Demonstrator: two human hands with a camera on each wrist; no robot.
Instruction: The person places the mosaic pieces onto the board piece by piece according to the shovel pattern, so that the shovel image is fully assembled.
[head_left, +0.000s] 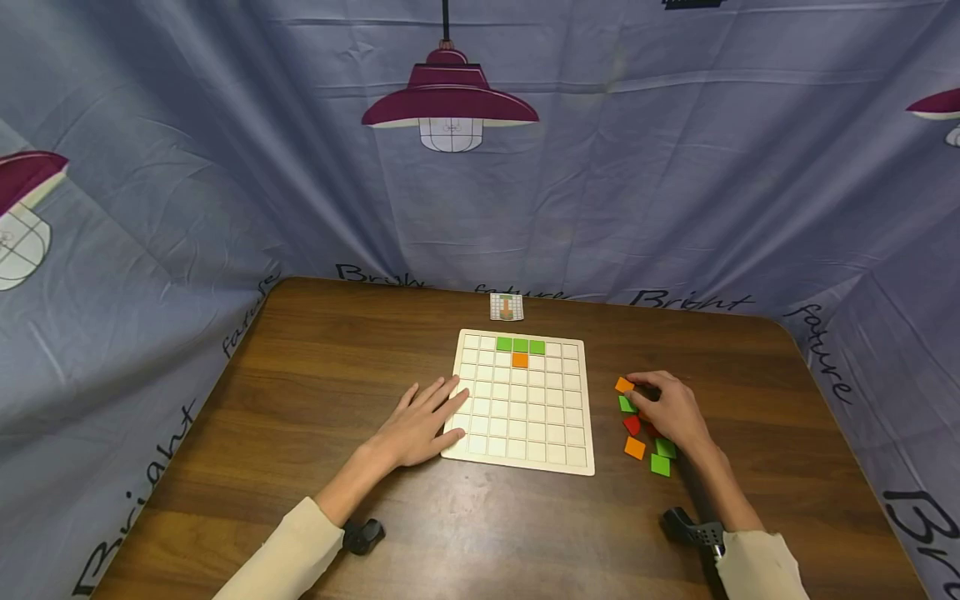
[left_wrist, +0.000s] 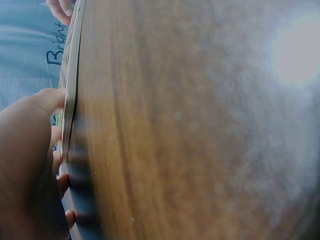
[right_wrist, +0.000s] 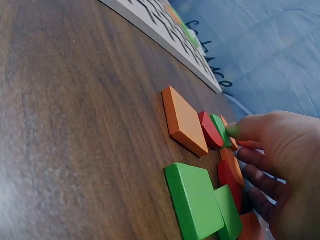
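A pale square grid board (head_left: 525,425) lies on the table. Three green tiles (head_left: 521,345) sit side by side in its far row, with one orange tile (head_left: 520,360) below the middle one. My left hand (head_left: 420,425) rests at the board's left edge, fingers spread and fingertips over the border. To the right of the board, my right hand (head_left: 670,408) pinches an orange square tile (head_left: 623,385) between thumb and index finger, at the far end of a loose group. Close to that hand are a green tile (right_wrist: 220,130) and a red piece (right_wrist: 211,131) with a curved edge.
Nearer me in the loose group lie an orange tile (head_left: 634,447) and green tiles (head_left: 660,465). A small printed card (head_left: 506,307) with an orange arrow lies beyond the board. Patterned blue curtain (head_left: 600,208) surrounds the wooden table (head_left: 337,350) at the back and sides.
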